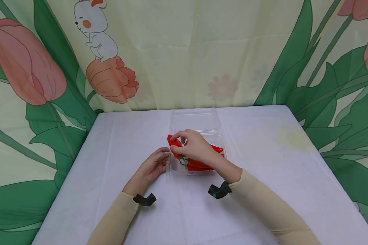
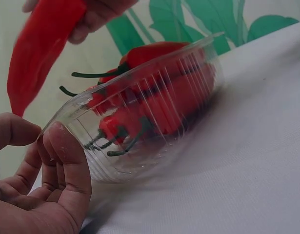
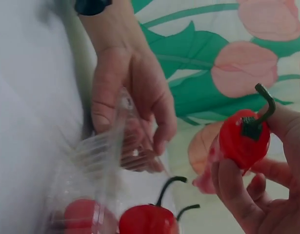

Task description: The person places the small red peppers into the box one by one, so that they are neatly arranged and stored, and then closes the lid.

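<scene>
A glossy red pepper (image 1: 173,143) with a green stem (image 3: 270,102) is pinched in my right hand (image 1: 199,146), raised above the left side of a clear plastic clamshell box (image 2: 113,168). Inside that box, several similar red peppers (image 1: 199,166) lie in a heap, their green stems toward the left. At the box's left corner my left hand (image 1: 154,165) pinches the rim between thumb and fingers. In the head view, the right hand and forearm cover part of the heap.
The box's clear lid (image 1: 195,121) lies folded back toward the table's far edge. A white cloth covers the table (image 1: 263,146). Behind it hangs a curtain (image 1: 178,51) printed with tulips and a rabbit. Each wrist wears a black camera band (image 1: 144,199).
</scene>
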### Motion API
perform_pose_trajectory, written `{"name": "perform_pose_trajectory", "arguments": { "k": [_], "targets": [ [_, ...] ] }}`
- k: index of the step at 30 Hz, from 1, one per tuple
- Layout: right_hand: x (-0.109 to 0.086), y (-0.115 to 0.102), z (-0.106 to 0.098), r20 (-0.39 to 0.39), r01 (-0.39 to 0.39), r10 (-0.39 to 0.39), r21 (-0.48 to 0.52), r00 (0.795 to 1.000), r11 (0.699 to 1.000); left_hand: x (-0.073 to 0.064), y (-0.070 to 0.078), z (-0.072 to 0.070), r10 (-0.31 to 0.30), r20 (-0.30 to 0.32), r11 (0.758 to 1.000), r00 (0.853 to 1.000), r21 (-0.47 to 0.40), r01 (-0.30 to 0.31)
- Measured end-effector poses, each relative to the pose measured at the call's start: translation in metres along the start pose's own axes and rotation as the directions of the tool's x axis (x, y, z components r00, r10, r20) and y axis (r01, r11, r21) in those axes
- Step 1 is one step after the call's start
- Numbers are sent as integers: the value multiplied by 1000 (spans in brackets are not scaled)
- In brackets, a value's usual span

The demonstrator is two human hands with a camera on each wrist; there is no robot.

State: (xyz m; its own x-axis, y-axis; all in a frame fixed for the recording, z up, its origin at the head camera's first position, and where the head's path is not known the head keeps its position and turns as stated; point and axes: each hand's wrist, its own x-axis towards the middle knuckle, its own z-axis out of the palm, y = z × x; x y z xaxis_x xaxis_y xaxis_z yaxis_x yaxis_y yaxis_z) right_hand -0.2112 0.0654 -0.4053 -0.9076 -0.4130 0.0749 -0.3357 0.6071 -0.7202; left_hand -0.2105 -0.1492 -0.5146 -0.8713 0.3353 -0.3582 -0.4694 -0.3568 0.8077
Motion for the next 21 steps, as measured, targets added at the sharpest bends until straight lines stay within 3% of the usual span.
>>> {"name": "perform_pose_trajectory", "arguments": {
  "k": [6,13,18,21],
  "targets": [
    [2,-2,20,-41,-38,32,-157,999,987,-1,-1,0,0,-7,1000,1000,0,0],
    [2,-2,35,-18,-54,51,-291,999,955,1,-1,-1,7,-14,1000,1000,-7,-8],
    [3,0,44,17,-14,22,-361,1000,932,1,-1,-1,12,-2,1000,1000,-1,-12],
    [5,2,50,24,41,-34,-431,999,901,1,-1,0,16,3,1000,1000,-10,-16]
  ]
}}
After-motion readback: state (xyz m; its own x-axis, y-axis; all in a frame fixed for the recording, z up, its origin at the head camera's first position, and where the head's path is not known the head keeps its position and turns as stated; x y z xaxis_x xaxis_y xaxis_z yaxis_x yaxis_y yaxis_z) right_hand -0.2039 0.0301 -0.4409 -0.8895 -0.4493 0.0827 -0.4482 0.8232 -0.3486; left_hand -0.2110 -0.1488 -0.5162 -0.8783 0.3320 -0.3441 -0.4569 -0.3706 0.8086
